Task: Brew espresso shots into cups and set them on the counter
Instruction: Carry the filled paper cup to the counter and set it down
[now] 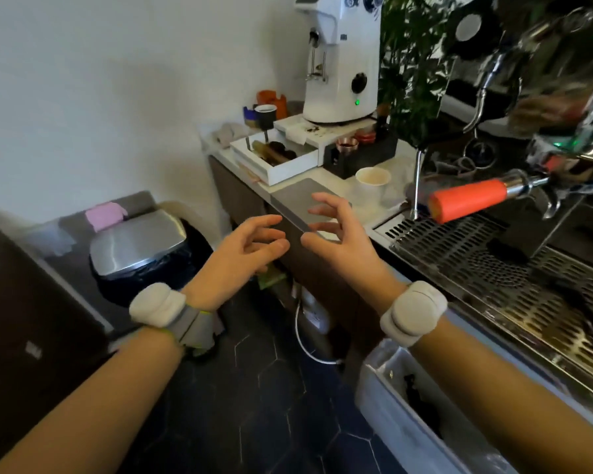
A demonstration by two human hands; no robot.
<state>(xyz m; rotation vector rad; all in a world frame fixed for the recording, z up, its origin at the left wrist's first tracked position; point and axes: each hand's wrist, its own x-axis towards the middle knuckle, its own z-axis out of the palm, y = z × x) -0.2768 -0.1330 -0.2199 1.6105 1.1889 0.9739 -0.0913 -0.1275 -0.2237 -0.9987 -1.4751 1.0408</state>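
My left hand (pixel 243 248) and my right hand (pixel 336 234) hover side by side in front of the counter edge, fingers spread and curled, holding nothing. A portafilter with an orange handle (pixel 466 200) is locked into the chrome espresso machine (pixel 562 107) at the right, above the perforated drip tray (pixel 466 254). A white paper cup (pixel 372 181) stands on the counter just beyond my right hand. The white grinder (pixel 343 59) stands at the back on a white base.
A white open drawer box (pixel 274 159) holds brushes and tools left of the grinder. A black holder (pixel 360 153) carries copper cups. A grey mat (pixel 305 203) lies on the counter. A steel-lidded bin (pixel 141 241) sits on the floor at left, a white bin (pixel 408 415) under the machine.
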